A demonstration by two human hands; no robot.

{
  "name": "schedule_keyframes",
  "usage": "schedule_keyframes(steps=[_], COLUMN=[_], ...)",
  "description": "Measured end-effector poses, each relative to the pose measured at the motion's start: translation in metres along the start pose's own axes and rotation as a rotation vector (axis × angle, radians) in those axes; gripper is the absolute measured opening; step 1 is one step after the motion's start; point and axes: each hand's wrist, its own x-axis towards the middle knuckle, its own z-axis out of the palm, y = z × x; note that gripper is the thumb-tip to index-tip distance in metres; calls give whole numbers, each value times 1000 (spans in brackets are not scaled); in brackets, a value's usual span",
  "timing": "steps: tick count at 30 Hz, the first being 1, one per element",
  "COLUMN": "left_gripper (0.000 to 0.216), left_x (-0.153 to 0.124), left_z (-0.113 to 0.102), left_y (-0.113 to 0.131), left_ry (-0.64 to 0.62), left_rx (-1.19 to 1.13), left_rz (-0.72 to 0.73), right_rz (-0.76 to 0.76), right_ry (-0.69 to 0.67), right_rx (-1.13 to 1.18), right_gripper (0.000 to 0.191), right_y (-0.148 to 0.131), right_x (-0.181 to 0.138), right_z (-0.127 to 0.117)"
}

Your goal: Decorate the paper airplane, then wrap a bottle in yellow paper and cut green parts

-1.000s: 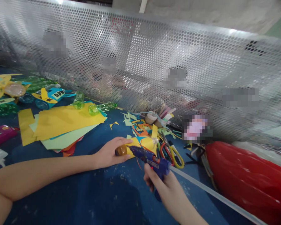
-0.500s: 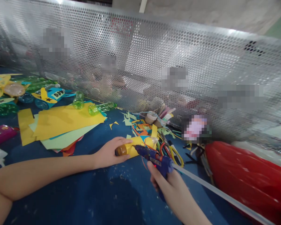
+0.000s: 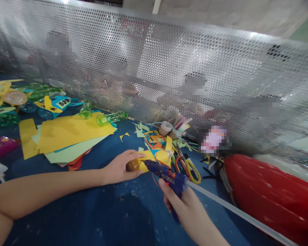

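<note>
My left hand (image 3: 123, 166) is wrapped round the brown end of a plastic bottle (image 3: 157, 158) that lies on its side, covered in yellow paper with blue and orange bits. In my right hand (image 3: 181, 201) is a blue glue gun (image 3: 166, 175), its small red light showing. The nozzle points left and sits at the yellow paper close to my left fingertips; whether it touches cannot be seen. A long translucent glue stick (image 3: 236, 206) runs out of the gun's back towards the lower right. Scissors with yellow handles (image 3: 193, 171) lie just beyond the gun.
Coloured paper sheets (image 3: 72, 131) lie at left, with green bottle pieces (image 3: 113, 118) and a paper-and-bottle plane (image 3: 59, 104) behind. Paper scraps (image 3: 154, 138) are heaped beyond my hands. A red plastic bag (image 3: 269, 191) stands at right. A perforated metal screen (image 3: 154, 65) bounds the table's back.
The glue gun and my right hand have shifted slightly to the left, nozzle closer to my left fingertips. My left hand and the bottle stay in place.
</note>
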Motion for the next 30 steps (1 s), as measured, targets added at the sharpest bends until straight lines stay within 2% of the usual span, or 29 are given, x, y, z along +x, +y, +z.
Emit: schedule_keyframes(steps=[4,20,25,30], left_gripper=[51,49,49,48], left_x=[0,2,2,2], left_z=[1,-1,-1,0], left_y=[-1,3,3,1], left_ry=[-2,-12,1,18], left_rx=[-26,-10,-9,-12], left_rz=[-49,-104,-104,-73], right_rz=[17,61,62,32], right_ry=[58,70,98,186], right_rx=[-27,-64,26,106], right_gripper=[51,53,53,52], right_y=[1,1,4,-3], right_x=[1,10,13,3], right_z=[-3,-14,-16,-26])
